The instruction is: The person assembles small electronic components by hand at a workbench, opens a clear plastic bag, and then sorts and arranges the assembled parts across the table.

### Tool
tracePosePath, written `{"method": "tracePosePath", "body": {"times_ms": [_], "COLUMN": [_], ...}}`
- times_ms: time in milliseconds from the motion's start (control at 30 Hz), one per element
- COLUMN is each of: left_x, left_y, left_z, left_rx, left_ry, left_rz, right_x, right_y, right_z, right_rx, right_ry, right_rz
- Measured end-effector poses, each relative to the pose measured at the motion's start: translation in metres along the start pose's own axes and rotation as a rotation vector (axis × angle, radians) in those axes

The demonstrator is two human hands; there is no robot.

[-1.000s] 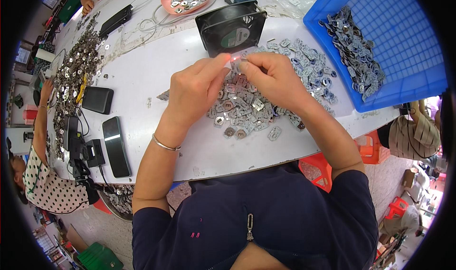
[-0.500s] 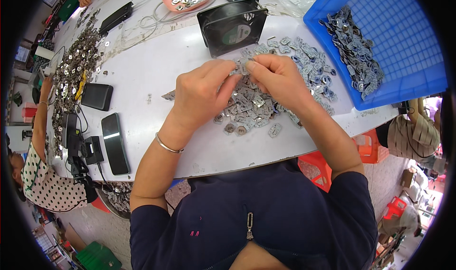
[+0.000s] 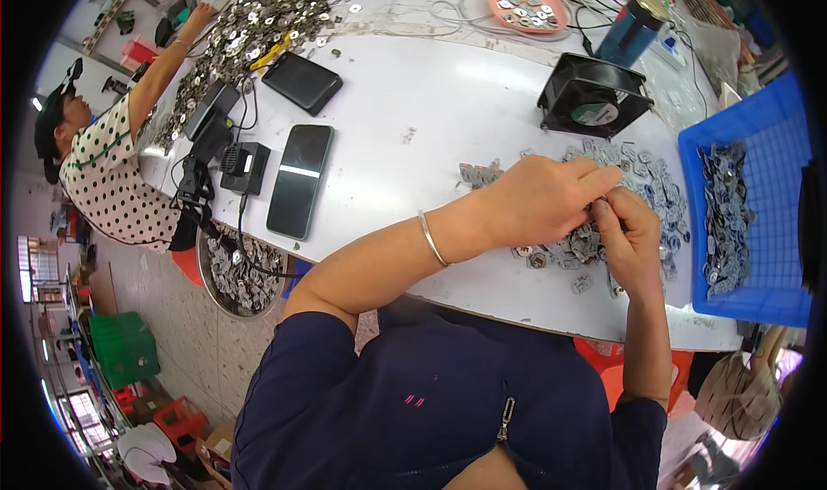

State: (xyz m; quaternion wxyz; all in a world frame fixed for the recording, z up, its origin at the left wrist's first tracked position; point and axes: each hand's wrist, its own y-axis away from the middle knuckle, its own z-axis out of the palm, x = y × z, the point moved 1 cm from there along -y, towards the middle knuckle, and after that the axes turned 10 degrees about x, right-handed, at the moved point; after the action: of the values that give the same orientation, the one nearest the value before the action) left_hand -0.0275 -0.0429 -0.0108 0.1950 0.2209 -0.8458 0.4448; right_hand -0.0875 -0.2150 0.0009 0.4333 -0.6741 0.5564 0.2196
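Observation:
My left hand and my right hand meet fingertip to fingertip above a heap of small grey metal parts. Both are closed in a pinch, the left one wearing a bracelet at the wrist. Fingers hide whatever is between them. Several parts of the heap show around my hands, and a single small metal part lies just in front. Left of my left hand, flat metal pieces lie on the white table. A black square fan stands behind my hands.
To the right is a blue plastic crate holding grey parts. A phone and a black box lie left, near cabled devices. Farther back are a pink bowl and blue cup. A person's arm reaches toward metal pieces.
The view has swung left, so the table and fan appear farther right. My hands stay together over the heap, and my left hand now covers more of the fingertips.

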Motion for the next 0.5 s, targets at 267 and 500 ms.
{"method": "tracePosePath", "body": {"times_ms": [267,500], "left_x": [-0.008,-0.006], "left_y": [0.005,0.000], "left_z": [0.003,-0.010], "left_rx": [-0.028,-0.028], "left_ry": [0.081,0.150], "left_rz": [-0.035,-0.102], "right_x": [-0.008,0.003], "right_y": [-0.008,-0.012], "right_z": [0.005,-0.008], "right_rx": [-0.116,-0.099], "right_ry": [-0.044,-0.030], "right_rz": [0.057,0.122]}}
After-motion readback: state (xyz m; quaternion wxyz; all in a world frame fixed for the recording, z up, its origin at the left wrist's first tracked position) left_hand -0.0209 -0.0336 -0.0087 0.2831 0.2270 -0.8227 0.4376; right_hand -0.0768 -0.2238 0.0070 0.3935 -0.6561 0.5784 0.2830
